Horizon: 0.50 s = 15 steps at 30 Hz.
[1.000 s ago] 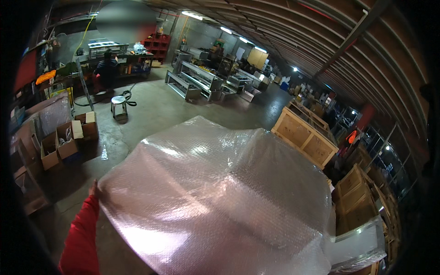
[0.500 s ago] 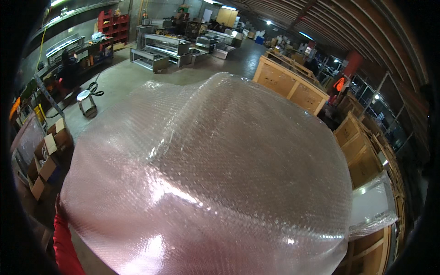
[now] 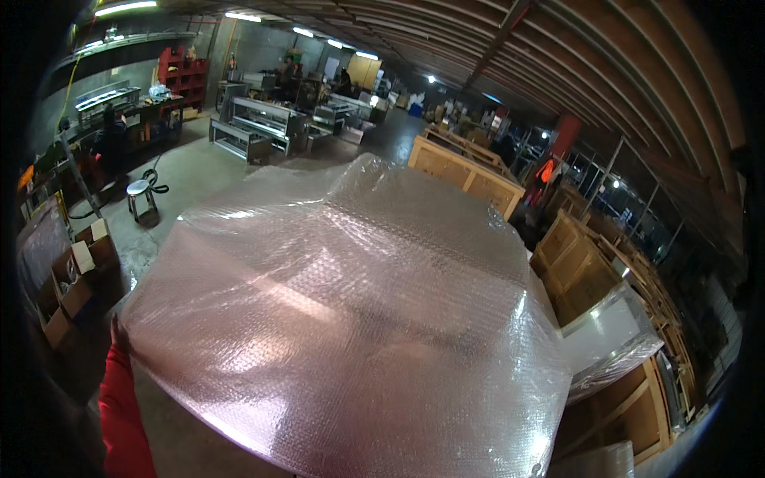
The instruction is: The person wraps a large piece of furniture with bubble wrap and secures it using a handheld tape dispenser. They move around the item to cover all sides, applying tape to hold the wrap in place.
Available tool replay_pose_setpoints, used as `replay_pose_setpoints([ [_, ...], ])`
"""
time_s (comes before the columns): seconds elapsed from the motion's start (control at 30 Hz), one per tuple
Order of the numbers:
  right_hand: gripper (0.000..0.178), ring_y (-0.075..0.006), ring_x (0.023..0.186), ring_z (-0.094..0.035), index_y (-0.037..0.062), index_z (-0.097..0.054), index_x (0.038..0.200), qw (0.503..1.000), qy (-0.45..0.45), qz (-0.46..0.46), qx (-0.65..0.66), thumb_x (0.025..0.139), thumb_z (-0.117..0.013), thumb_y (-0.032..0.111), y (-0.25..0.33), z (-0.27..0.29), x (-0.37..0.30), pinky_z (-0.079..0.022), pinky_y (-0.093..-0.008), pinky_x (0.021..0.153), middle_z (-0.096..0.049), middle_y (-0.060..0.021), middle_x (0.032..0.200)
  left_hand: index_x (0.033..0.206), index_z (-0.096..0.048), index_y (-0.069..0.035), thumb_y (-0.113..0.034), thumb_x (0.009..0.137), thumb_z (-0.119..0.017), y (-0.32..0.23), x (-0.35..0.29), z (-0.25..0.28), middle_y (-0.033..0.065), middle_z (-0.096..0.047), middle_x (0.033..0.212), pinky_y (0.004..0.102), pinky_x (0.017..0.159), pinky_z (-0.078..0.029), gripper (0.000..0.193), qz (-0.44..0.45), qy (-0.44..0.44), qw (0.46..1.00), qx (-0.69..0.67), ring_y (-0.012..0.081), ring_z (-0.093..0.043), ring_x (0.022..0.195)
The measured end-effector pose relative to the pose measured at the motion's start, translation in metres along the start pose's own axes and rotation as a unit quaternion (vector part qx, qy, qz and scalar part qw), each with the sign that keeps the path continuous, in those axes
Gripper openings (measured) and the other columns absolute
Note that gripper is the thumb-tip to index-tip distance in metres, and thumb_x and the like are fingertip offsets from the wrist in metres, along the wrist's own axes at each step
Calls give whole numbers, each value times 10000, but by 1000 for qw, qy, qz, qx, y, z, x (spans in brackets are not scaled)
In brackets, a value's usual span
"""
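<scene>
A broad sheet of clear bubble wrap (image 3: 343, 342) spreads in front of me, filling most of the middle and lower view. Its far part rises in a peak and drapes over something that I cannot make out through it. At the sheet's left edge, my left hand (image 3: 119, 334) is closed on the bubble wrap, the arm stretched out in a red sleeve. My right hand is not in view.
Wooden crates (image 3: 466, 182) stand beyond and to the right, near a wrapped white panel (image 3: 598, 331). Open cardboard boxes (image 3: 77, 279) and a small round stool (image 3: 139, 191) lie left. Metal frames (image 3: 263, 123) stand farther back; a person (image 3: 111, 143) is at the left bench.
The bubble wrap has come down and flattened, its raised far part lower and more creased. My left hand has moved slightly up and right in view, still at the sheet's left edge.
</scene>
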State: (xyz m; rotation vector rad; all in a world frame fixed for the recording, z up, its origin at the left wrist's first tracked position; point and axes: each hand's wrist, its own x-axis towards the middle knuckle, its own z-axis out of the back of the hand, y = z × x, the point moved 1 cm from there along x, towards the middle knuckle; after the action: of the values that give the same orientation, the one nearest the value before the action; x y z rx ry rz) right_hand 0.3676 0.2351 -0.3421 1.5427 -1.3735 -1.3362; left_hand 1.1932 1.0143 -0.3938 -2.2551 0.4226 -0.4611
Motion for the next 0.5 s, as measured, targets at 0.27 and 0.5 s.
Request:
replay_pose_setpoints([
  [0.27, 784, -302, 1383, -412, 139, -386, 1576, 987, 108, 108, -57, 964, -470, 622, 133, -36, -91, -347, -486, 1143, -466, -111, 1506, 1559, -407, -41, -674, 1016, -406, -175, -71, -16, 132, -489, 1534, 424, 1196, -333, 833, 44, -222, 964, 140, 286, -464, 1402],
  [0.5, 702, -289, 1304, -494, 109, -420, 1554, 940, 130, 288, -128, 995, -496, 528, 431, 72, -56, -389, -465, 1106, -544, -131, 1419, 1607, -296, -84, -562, 1062, -364, -439, -61, -107, 117, -337, 1623, 413, 1226, -262, 728, -64, -169, 939, 292, 270, -331, 1485],
])
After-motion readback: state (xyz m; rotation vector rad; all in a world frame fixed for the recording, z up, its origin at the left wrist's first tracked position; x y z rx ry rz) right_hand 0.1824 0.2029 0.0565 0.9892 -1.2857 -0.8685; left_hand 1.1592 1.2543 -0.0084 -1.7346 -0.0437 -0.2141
